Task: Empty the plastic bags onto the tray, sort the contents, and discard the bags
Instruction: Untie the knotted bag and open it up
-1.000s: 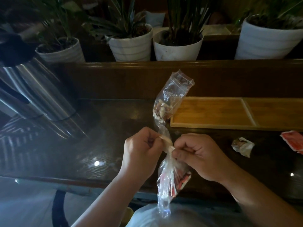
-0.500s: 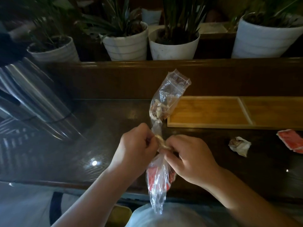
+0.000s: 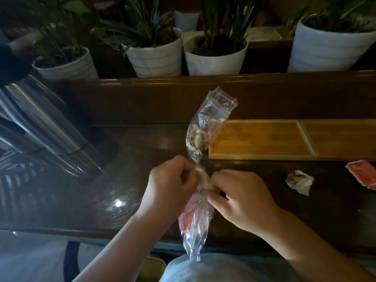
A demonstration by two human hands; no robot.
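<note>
My left hand (image 3: 169,180) and right hand (image 3: 242,197) have moved lower and nearer me, both pinching the tie (image 3: 203,177) between two bags (image 3: 207,127). It looks looser, I think, but nothing is emptied. The tray (image 3: 260,139) waits bare, far right; a wrapper (image 3: 299,181) lies near.

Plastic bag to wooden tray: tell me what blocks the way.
Nothing visible does. The plastic bag, held by the left hand and right hand, sits beside the wooden tray, whose compartments show bare.
</note>
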